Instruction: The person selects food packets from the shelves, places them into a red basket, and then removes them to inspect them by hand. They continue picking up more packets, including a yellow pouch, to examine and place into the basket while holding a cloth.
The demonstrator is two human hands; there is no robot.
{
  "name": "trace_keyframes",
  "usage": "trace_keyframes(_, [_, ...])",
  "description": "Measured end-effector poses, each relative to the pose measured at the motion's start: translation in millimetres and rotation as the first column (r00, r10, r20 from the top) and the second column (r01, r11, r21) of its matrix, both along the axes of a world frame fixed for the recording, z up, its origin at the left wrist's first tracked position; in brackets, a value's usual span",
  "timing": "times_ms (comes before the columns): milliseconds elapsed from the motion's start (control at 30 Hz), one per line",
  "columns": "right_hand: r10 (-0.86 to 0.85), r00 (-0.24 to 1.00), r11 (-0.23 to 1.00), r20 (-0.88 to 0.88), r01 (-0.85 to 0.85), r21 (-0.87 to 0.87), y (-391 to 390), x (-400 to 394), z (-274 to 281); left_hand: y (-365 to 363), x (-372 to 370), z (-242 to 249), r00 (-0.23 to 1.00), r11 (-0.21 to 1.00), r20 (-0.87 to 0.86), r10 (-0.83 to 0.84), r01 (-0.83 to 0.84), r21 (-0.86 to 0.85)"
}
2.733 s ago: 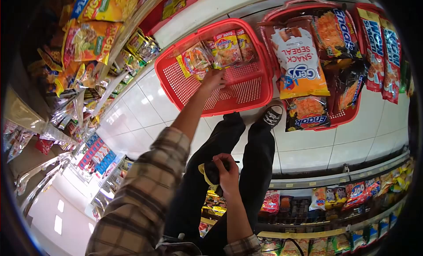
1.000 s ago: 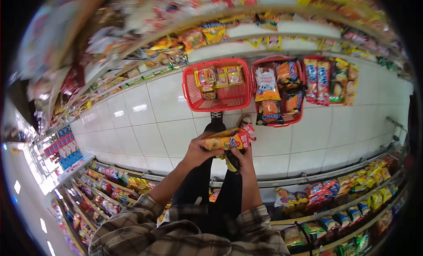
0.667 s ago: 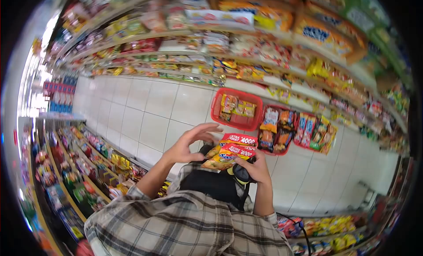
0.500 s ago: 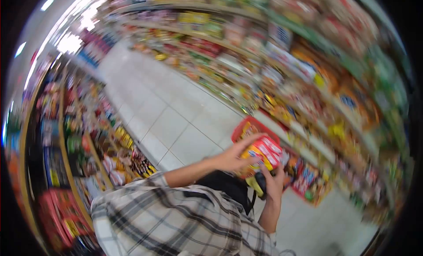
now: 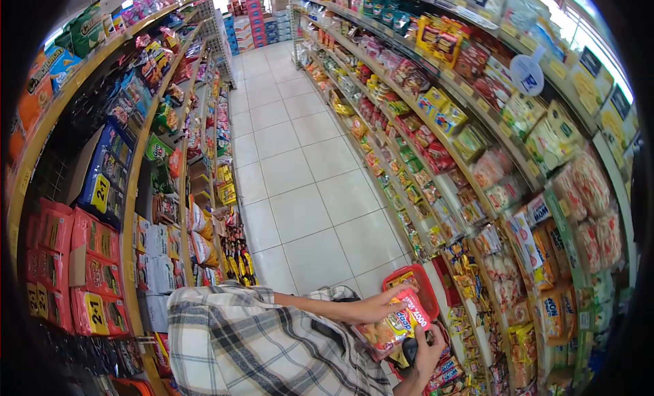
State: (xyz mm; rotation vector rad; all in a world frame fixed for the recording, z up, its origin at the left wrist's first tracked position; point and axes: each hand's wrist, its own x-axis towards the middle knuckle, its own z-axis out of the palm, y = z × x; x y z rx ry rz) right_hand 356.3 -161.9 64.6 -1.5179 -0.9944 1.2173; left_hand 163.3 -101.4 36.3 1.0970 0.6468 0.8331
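Note:
My left hand grips a bundle of orange and red snack packets with a "4000" label, low in the view in front of my plaid shirt. My right hand is just under the packets, closed around a small dark object with a yellow part, and touches the bundle's underside. A red basket with packets in it sits on the floor right behind the hands, at the foot of the right-hand shelves.
A white-tiled aisle runs ahead between two long shelf rows. The left shelves hold red and blue packs. Hanging snack bags crowd the right shelves. Stacked boxes stand at the far end.
The view has swung up from the floor baskets to look down the aisle. The packets taken from the red basket stay in my left hand, and my right hand keeps the dark object.

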Motion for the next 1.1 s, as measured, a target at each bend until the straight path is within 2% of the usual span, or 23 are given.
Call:
trace_keyframes(100, [-0.116, 0.977, 0.978, 0.179, 0.08, 0.194, -2, -6, -5, -1, -34, 22, 0.992, 0.991, -0.125, -0.027, 0.01, -0.137])
trace_keyframes(133, [-0.183, 0.977, 0.961, 0.113, 0.154, 0.229, -6, -19, -4, -2, -41, 20, 0.989, 0.987, -0.143, -0.046, 0.024, -0.157])
trace_keyframes(167, [-0.179, 0.981, 0.981, 0.067, 0.173, 0.088, -15, -26, -7, -1, -48, 19, 0.985, 0.983, -0.159, -0.066, 0.037, -0.178])
trace_keyframes(200, [-0.161, 0.987, 0.985, 0.017, 0.16, 0.059, -20, -38, -8, -2, -56, 8, 0.984, 0.99, -0.145, -0.107, 0.092, -0.108])
trace_keyframes(233, [-0.116, 0.989, 0.987, 0.096, 0.104, 0.12, -20, -52, -9, -3, -63, -13, 0.974, 0.997, -0.214, -0.078, 0.074, -0.029])
trace_keyframes(300, [-0.202, 0.978, 0.979, 0.057, 0.199, 0.052, -25, -76, 6, -5, -73, -12, 0.979, 0.994, -0.192, -0.068, 0.084, 0.074])
trace_keyframes(333, [-0.163, 0.976, 0.985, 0.144, 0.154, 0.073, -30, -75, 1, -1, -76, -4, 0.991, 0.99, -0.112, -0.077, 0.089, 0.108])
trace_keyframes(367, [-0.107, 0.968, 0.992, 0.227, 0.09, 0.086, -35, -73, -3, -1, -80, 4, 0.987, 0.989, -0.099, -0.127, 0.134, 0.062])
trace_keyframes(467, [-0.108, 0.994, 0.994, 0.017, 0.108, 0.014, -45, -82, 8, 0, -89, 18, 0.975, 0.976, -0.047, -0.216, 0.216, -0.007])
trace_keyframes(567, [-0.297, 0.953, 0.953, -0.058, 0.299, 0.041, -50, -100, 8, 0, -95, 14, 0.974, 0.967, 0.032, -0.224, 0.226, -0.115])
trace_keyframes(700, [-0.358, 0.924, 0.925, -0.133, 0.37, 0.085, -53, -111, 0, -1, -101, 20, 0.967, 0.966, -0.018, -0.253, 0.252, -0.051])
trace_keyframes(800, [-0.399, 0.912, 0.905, -0.092, 0.408, 0.122, -48, -117, 2, -5, -103, 26, 0.973, 0.975, -0.06, -0.223, 0.223, -0.002])
trace_keyframes(900, [-0.36, 0.931, 0.922, -0.058, 0.364, 0.133, -45, -119, 6, -10, -105, 24, 0.982, 0.983, -0.046, -0.185, 0.185, -0.016])
trace_keyframes(1000, [-0.265, 0.964, 0.961, 0.011, 0.263, 0.087, -48, -115, 4, -17, -108, 13, 0.985, 0.981, -0.08, -0.151, 0.14, -0.134])
trace_keyframes(1100, [-0.274, 0.961, 0.959, -0.017, 0.275, 0.074, -48, -115, 0, -18, -108, 15, 0.991, 0.988, -0.067, -0.119, 0.111, -0.103])
